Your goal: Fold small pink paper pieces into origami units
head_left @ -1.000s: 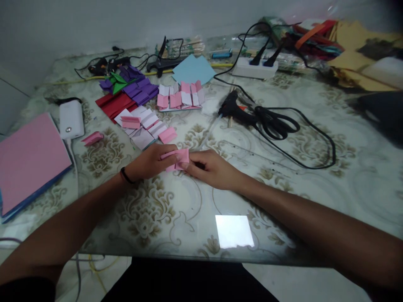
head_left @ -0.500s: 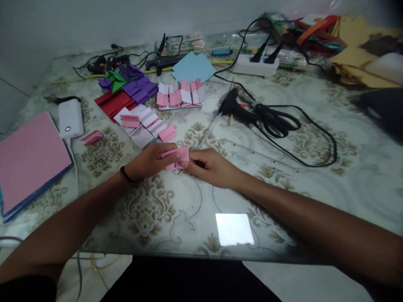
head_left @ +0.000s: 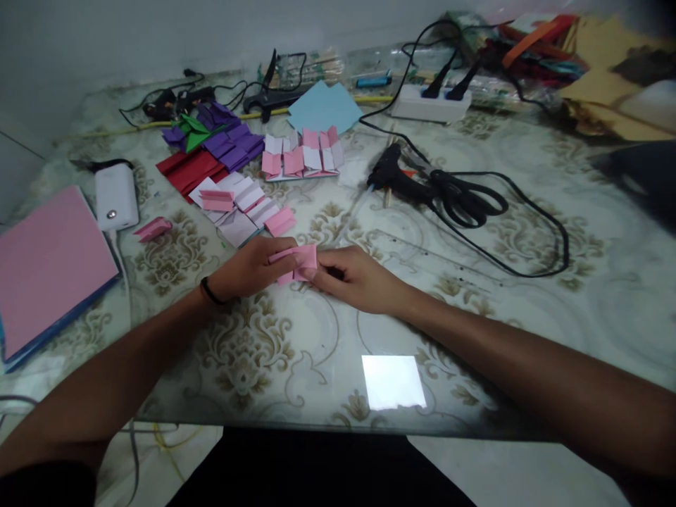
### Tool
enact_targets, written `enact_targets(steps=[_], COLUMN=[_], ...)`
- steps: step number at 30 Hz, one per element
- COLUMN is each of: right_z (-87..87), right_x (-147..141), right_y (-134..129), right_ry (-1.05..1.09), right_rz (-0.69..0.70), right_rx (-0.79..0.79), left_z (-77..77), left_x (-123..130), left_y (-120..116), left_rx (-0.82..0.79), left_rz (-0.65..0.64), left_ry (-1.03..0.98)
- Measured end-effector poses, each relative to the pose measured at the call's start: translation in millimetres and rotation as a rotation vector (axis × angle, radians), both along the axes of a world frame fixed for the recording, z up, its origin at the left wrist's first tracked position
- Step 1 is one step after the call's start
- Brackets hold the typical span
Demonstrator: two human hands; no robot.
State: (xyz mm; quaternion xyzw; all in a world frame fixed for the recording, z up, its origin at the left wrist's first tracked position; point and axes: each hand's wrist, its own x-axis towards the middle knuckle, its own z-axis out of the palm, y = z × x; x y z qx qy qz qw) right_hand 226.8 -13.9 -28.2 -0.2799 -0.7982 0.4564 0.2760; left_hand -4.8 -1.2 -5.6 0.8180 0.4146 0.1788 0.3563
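Observation:
Between my two hands is a folded piece of pink paper [head_left: 306, 259], held just above the patterned table. My left hand [head_left: 253, 265] pinches its left part, thumb on top. On the right edge, the thumb and fingers of my right hand [head_left: 356, 279] are closed. Fingers cover part of the paper, so its full shape is hidden. Just beyond my left hand lie folded white and pink paper pieces [head_left: 246, 201]. Another row of pink and white folded pieces [head_left: 303, 158] sits farther back. A small pink folded piece [head_left: 153, 229] rests alone at the left.
A black glue gun [head_left: 393, 172] with a coiled cord and a clear ruler [head_left: 427, 255] lie right of centre. Red [head_left: 190, 171] and purple folded papers [head_left: 232, 144], a white power bank [head_left: 116, 197] and a pink paper stack [head_left: 53, 267] are leftward. A power strip [head_left: 430, 105] stands behind.
The view has shifted very slightly. Both hands keep their hold on the pink paper in nearly the same place.

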Motion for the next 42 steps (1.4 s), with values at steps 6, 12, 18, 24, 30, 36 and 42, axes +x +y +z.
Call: enact_targets(steps=[6, 12, 18, 24, 30, 36, 42], right_z=[0.0, -0.5, 0.0, 0.0, 0.1, 0.2, -0.3], right_x=[0.0, -0.2, 0.0, 0.3, -0.7, 0.0, 0.1], right_y=[0.4, -0.1, 0.0, 0.7, 0.2, 0.5, 0.8], right_ry=[0.018, 0.015, 0.004, 0.016, 0.016, 0.001, 0.012], right_rz=[0.000, -0.003, -0.002, -0.004, 0.003, -0.005, 0.003], right_rx=[0.015, 0.006, 0.010, 0.009, 0.012, 0.015, 0.013], left_z=[0.6, 0.7, 0.8, 0.7, 1.1, 1.6, 0.6], left_x=[0.6, 1.2, 0.7, 0.7, 1.4, 1.6, 0.4], left_y=[-0.1, -0.6, -0.3, -0.7, -0.6, -1.1, -1.2], left_rx=[-0.021, -0.037, -0.029, -0.040, -0.041, -0.046, -0.047], left_rz=[0.010, 0.010, 0.001, 0.006, 0.012, 0.013, 0.011], left_ry=[-0.010, -0.015, -0.028, -0.035, -0.040, -0.027, -0.034])
